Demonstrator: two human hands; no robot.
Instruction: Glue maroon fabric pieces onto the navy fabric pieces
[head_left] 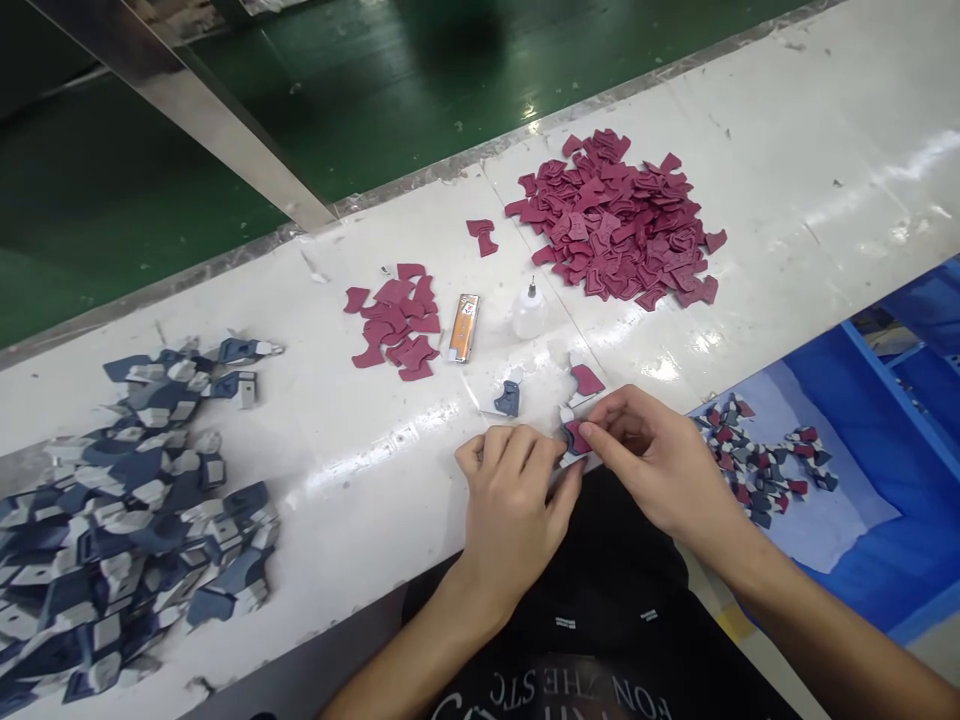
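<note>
Close to the near edge of the table, both my hands meet at a small blue-grey and white part with a maroon piece (578, 437) on it. My left hand (517, 490) has its fingers curled, with fingertips against the part's left side. From the right, my right hand (656, 455) pinches the maroon piece between thumb and fingers. Just beyond lies another maroon piece (587, 380) with a whitish bit beside it. A blue-grey part (508, 397) rests on the table up and left of the hands.
A large maroon heap (615, 225) and a smaller one (397, 322) lie on the white table (360, 480). Between them stand an orange packet (464, 328) and a needle-tipped bottle (529, 312). Blue-grey parts (135, 500) pile up at left. A blue bin (862, 450) at right holds several two-coloured parts.
</note>
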